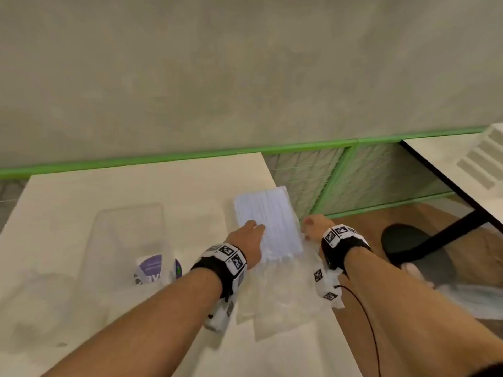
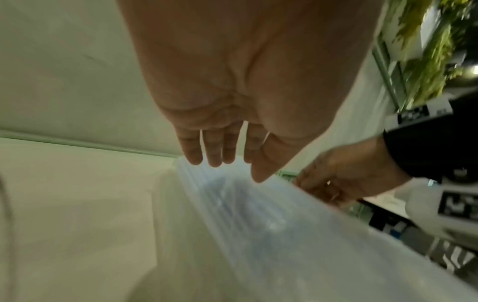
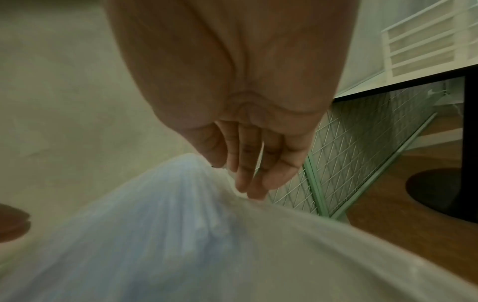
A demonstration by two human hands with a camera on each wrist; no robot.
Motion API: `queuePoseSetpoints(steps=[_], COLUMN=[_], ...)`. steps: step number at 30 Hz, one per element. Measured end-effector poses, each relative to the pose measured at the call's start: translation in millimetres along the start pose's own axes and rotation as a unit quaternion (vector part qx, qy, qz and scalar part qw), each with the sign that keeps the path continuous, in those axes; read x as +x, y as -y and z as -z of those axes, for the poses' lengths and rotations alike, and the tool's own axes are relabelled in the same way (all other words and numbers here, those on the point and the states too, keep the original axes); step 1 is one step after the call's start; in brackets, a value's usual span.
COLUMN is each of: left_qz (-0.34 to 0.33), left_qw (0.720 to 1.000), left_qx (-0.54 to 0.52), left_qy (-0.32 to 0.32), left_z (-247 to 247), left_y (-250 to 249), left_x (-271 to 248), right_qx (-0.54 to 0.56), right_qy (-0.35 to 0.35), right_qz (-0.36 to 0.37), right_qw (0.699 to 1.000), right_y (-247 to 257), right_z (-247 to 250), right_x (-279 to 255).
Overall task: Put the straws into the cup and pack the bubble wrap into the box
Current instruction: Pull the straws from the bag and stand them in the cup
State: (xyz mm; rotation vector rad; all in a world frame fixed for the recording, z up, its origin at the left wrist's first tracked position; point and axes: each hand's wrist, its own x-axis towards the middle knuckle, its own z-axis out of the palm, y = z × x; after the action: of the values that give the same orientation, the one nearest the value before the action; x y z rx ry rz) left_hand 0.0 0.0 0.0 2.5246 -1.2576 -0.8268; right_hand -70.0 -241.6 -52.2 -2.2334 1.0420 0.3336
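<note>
A flat pack of white straws (image 1: 268, 221) in clear plastic lies near the table's right edge, on top of a sheet of bubble wrap (image 1: 283, 303). My left hand (image 1: 257, 227) rests on the pack's left side with straight fingers (image 2: 220, 155). At the pack's right edge, my right hand (image 1: 309, 227) touches the plastic with extended fingertips (image 3: 248, 183). The straw pack (image 3: 160, 204) fills the lower part of both wrist views. A clear plastic box (image 1: 128, 240) stands to the left, and a cup with purple print (image 1: 152, 270) shows through its near wall.
The light wooden table (image 1: 81, 191) ends just right of the pack. Beyond it run a green wire fence (image 1: 326, 172) and wooden floor. A second table (image 1: 446, 159) on a black pedestal base (image 1: 408, 246) stands to the right, carrying a white rack (image 1: 484, 156).
</note>
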Motion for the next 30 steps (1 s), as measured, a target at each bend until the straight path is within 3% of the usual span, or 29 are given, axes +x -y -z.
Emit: queuePoseSetpoints(steps=[8,13,17,20,21,23,24,27,30], left_qz=[0.019,0.057,0.050,0.058,0.061,0.053,0.059,0.050,0.024], left_qw=[0.995,0.996,0.996,0.996,0.996,0.995,0.994,0.986,0.959], left_qx=[0.102,0.064,0.062,0.027,0.010,-0.028,-0.059,-0.124,-0.239], left_qy=[0.005,0.009,-0.028,-0.058,-0.059,-0.085,-0.070,-0.102,-0.148], left_z=[-14.6,-6.9,-7.5,-19.1,-32.6,-45.9,-60.4,-65.6,-57.4], left_y=[5.9,14.4,15.5,25.7,52.6,57.3,82.3,86.1,79.7], left_x=[-4.9,-24.9,-55.2,-90.7,-148.9,-160.8,-198.7,-209.9,-220.9], right_qx=[0.073,0.006,-0.039,-0.003,0.026,0.063,0.046,-0.030,0.004], right_qy=[0.000,-0.012,-0.005,-0.020,-0.015,-0.020,0.006,-0.040,-0.053], right_qz=[0.051,0.162,0.250,0.287,0.287,0.278,0.281,0.300,0.328], right_qw=[0.996,0.987,0.967,0.958,0.957,0.958,0.959,0.953,0.943], right_y=[20.2,56.4,94.7,110.3,122.7,120.5,128.8,116.7,100.0], right_z=[5.9,17.4,13.5,-0.8,-40.5,-42.9,-73.1,-65.8,-59.2], right_x=[-5.7,-39.2,-91.3,-135.9,-182.6,-198.2,-225.1,-243.4,-250.8])
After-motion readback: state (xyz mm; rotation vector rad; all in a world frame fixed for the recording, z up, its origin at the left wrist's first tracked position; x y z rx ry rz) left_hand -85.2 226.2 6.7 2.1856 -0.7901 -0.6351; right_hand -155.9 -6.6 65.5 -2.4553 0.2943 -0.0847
